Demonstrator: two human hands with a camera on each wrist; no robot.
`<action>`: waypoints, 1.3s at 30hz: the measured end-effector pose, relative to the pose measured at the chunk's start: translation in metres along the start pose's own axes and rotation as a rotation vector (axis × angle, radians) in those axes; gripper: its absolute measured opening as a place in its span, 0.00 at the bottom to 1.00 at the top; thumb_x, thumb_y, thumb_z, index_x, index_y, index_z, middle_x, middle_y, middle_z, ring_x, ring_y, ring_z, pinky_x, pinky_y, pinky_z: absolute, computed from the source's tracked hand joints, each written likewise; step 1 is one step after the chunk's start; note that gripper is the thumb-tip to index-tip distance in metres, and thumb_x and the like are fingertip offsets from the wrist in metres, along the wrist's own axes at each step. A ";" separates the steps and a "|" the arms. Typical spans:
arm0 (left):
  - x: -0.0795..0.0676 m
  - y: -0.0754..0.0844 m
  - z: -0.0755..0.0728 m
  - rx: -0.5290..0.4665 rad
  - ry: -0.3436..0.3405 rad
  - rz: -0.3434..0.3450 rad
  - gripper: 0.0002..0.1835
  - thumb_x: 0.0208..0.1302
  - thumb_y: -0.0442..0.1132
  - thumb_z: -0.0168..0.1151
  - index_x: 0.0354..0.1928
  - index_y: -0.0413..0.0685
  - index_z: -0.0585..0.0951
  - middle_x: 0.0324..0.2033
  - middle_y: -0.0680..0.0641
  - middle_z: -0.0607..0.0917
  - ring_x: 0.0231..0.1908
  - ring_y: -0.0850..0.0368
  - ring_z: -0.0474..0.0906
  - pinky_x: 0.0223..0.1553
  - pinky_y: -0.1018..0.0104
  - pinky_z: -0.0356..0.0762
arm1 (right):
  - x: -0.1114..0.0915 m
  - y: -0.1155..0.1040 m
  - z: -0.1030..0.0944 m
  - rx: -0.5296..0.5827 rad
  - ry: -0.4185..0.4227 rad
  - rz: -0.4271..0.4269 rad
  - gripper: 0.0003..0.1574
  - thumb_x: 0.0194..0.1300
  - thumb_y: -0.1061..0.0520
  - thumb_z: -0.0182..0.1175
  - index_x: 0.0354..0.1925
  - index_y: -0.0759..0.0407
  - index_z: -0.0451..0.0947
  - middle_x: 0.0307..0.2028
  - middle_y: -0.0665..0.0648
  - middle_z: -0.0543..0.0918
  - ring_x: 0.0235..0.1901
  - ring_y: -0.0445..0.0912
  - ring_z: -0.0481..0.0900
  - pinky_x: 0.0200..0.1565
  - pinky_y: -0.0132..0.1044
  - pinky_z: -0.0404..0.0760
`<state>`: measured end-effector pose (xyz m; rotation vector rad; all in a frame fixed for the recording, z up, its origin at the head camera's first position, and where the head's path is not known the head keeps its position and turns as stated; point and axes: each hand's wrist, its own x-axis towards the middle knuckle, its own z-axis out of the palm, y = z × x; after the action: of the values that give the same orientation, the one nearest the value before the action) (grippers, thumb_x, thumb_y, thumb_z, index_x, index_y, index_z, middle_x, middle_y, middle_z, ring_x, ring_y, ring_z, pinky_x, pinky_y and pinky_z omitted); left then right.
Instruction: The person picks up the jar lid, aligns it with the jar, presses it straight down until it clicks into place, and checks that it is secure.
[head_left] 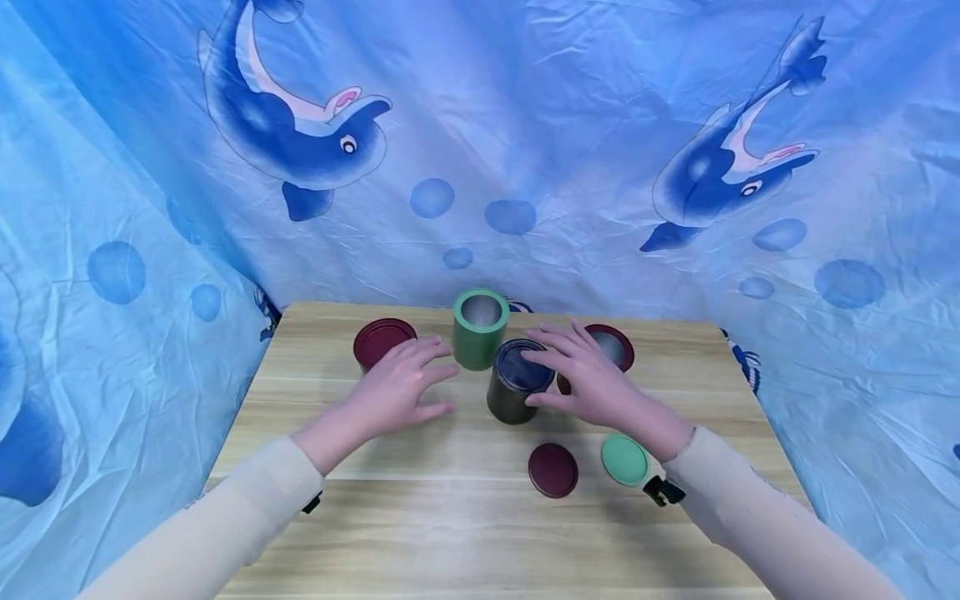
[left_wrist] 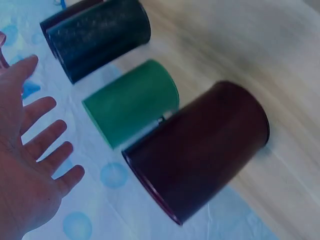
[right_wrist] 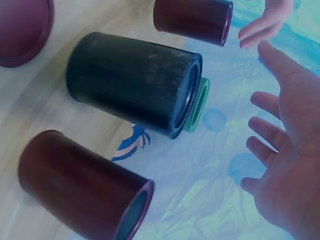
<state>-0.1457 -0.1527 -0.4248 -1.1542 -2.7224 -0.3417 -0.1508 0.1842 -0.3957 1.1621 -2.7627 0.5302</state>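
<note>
I'm seeing the right hand [head_left: 583, 377] hovering wide, the black can [head_left: 512, 402] sitting at its nine o'clock, and the left hand [head_left: 397, 387] hovering wide, a red can [head_left: 381, 338] standing at its eleven. From the black can, my feed is showing the green can [head_left: 474, 347] at ten-thirty, the green lid [head_left: 624, 459] at four, the red lid [head_left: 552, 471] at five.

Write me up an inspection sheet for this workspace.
Surface: light wood-grain table.
Job's things: left red canister and dark canister, upright, lidded; green canister and right red canister, upright, open; red lid and green lid, loose on the table.
Clutter: nothing seen.
Hands: left hand near the left red canister, right hand by the dark canister's top; both relaxed, holding nothing.
Cables: nothing seen.
Surroundings: blue, wrinkled backdrop with printed dolphins.
</note>
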 end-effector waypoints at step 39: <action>-0.010 0.075 0.121 -0.161 -0.099 -0.054 0.37 0.61 0.66 0.74 0.67 0.55 0.84 0.68 0.45 0.82 0.72 0.44 0.73 0.74 0.37 0.68 | -0.141 0.031 0.114 0.042 0.070 0.115 0.53 0.51 0.42 0.84 0.69 0.64 0.79 0.68 0.68 0.79 0.69 0.66 0.75 0.66 0.78 0.66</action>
<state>-0.0922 -0.0762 -0.5328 -1.1673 -2.8616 -0.5343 -0.0684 0.2595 -0.5425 0.9764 -2.7830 0.6304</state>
